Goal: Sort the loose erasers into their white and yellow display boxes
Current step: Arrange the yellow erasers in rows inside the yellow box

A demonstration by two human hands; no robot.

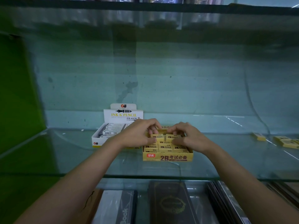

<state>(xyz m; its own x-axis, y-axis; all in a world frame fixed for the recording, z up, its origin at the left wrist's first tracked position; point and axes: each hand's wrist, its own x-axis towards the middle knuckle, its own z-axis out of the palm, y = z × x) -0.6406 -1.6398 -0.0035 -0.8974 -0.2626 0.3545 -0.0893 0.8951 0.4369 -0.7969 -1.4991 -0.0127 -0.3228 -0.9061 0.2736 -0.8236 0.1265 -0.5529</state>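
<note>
Both hands, left point(139, 135) and right point(187, 136), hide the yellow box's point(168, 157) back erasers, each grip's hold unclear.

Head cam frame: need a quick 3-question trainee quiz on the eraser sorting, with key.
1. True or false: the yellow display box sits right of the white display box.
2. Which hands are working in the yellow display box? A) left only B) right only C) both
3. Fill in: loose yellow erasers lie at the far ___ of the glass shelf.

Key: 1 true. 2 C: left hand and right hand each grip yellow erasers there. 3 right.
</note>
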